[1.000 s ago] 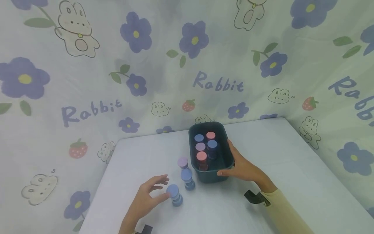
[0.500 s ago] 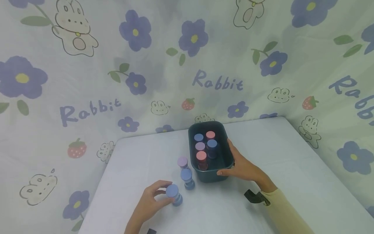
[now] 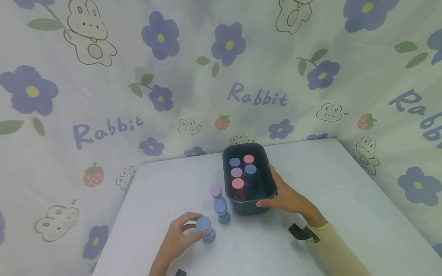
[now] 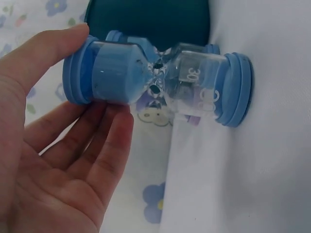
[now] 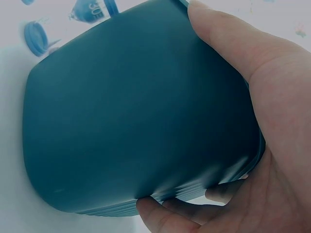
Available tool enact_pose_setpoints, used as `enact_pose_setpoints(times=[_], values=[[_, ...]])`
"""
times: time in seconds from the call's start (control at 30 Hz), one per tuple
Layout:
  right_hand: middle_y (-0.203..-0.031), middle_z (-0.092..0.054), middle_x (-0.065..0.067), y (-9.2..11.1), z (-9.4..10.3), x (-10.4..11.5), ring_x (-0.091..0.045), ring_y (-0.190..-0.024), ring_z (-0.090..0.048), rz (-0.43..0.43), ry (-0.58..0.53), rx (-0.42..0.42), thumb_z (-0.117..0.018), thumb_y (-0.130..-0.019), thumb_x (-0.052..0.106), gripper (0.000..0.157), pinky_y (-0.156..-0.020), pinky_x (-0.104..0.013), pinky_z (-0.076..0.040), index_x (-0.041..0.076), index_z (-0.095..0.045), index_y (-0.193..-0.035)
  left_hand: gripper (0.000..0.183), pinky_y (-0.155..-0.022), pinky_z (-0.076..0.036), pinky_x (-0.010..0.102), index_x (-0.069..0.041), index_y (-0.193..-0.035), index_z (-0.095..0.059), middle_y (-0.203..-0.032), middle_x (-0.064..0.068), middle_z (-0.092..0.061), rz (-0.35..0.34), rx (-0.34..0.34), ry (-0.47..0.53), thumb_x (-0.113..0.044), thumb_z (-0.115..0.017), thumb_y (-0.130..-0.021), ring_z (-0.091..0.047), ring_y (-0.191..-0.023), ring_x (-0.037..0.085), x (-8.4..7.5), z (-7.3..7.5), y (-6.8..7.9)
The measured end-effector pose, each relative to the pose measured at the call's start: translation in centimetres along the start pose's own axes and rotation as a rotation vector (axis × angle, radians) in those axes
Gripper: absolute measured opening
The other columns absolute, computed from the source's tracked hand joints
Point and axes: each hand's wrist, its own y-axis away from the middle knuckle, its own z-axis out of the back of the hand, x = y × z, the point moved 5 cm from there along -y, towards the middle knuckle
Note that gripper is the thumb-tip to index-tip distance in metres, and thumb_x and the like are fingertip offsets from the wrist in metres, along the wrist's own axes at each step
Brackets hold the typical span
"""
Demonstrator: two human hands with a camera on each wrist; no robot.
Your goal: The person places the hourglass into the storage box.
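My left hand [image 3: 179,235] pinches the upper cap of a blue hourglass [image 4: 119,73], thumb on one side and fingers on the other. That hourglass stands upright on the white table, and blue sand shows in its upper bulb in the left wrist view. With the right hand [image 3: 288,197] I hold the near right corner of a dark green bin [image 3: 248,209], thumb across its front wall and fingers along its side. Inside the bin stand several hourglasses, among them a pink one [image 3: 238,184], a purple one [image 3: 236,173] and a dark blue one [image 3: 251,170].
Between the held hourglass and the bin stand a second blue hourglass [image 3: 221,207] and a purple-capped hourglass [image 3: 216,191]. Behind the white table [image 3: 172,184] hangs a curtain [image 3: 197,84] printed with rabbits and flowers.
My left hand has moved a little right and closed its fingers and thumb around the nearest blue hourglass's top. The right hand and the bin have stayed in place.
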Motion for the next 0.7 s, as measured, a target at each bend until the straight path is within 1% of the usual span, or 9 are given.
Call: enact_pose_setpoints(times=[0.1,0.17,0.3,0.4,0.6,0.7], values=[[-0.176,0.001,-0.012,0.0,0.0,-0.1,-0.045,-0.160,-0.013,-0.004,0.000,0.004,-0.087,-0.076,0.055,0.137,-0.120,-0.074,-0.026,0.023,0.011,-0.166,0.043,-0.094,-0.061,0.025,-0.024,-0.119,-0.071,-0.115,-0.008,-0.073,-0.019,-0.013,-0.003,-0.024,-0.090,-0.080,-0.066,-0.110,0.004,-0.3,0.1,0.0],[-0.176,0.002,-0.012,0.0,0.0,-0.1,-0.045,-0.160,-0.012,-0.004,0.001,0.004,-0.087,-0.076,0.054,0.137,-0.120,-0.074,-0.026,0.023,0.012,-0.166,0.043,-0.094,-0.061,0.026,-0.021,-0.119,-0.071,-0.116,-0.006,-0.073,-0.046,-0.020,0.002,-0.021,-0.089,-0.080,-0.066,-0.110,0.003,-0.6,0.3,-0.1],[-0.176,0.002,-0.012,-0.1,0.1,-0.1,-0.045,-0.160,-0.012,0.000,0.010,0.000,-0.087,-0.076,0.054,0.137,-0.120,-0.073,-0.025,0.023,0.012,-0.166,0.042,-0.092,-0.062,0.027,-0.013,-0.122,-0.070,-0.117,0.004,-0.073,-0.149,-0.020,0.016,-0.014,-0.087,-0.083,-0.066,-0.110,0.002,-1.7,0.8,-0.2],[-0.176,0.002,-0.012,0.0,0.1,0.0,-0.045,-0.160,-0.012,-0.001,0.014,0.001,-0.087,-0.076,0.054,0.137,-0.120,-0.073,-0.025,0.023,0.012,-0.166,0.042,-0.090,-0.063,0.027,-0.008,-0.123,-0.070,-0.117,0.008,-0.073,-0.220,-0.022,0.020,-0.010,-0.085,-0.084,-0.066,-0.109,0.002,-2.6,1.2,-0.3],[-0.176,0.002,-0.012,0.0,0.3,0.2,-0.045,-0.161,-0.011,0.001,-0.006,0.008,-0.088,-0.076,0.053,0.137,-0.121,-0.074,-0.024,0.023,0.011,-0.166,0.042,-0.090,-0.062,0.025,-0.003,-0.123,-0.070,-0.116,0.008,-0.073,-0.301,-0.038,0.020,-0.005,-0.084,-0.084,-0.066,-0.109,0.003,-4.7,1.7,-1.2],[-0.176,0.002,-0.012,0.0,0.3,0.2,-0.045,-0.161,-0.010,0.005,-0.012,0.009,-0.088,-0.076,0.052,0.137,-0.121,-0.074,-0.024,0.023,0.011,-0.166,0.042,-0.091,-0.062,0.024,-0.003,-0.123,-0.070,-0.116,0.006,-0.073,-0.329,-0.043,0.019,-0.003,-0.083,-0.083,-0.066,-0.110,0.003,-5.9,1.9,-1.7]])
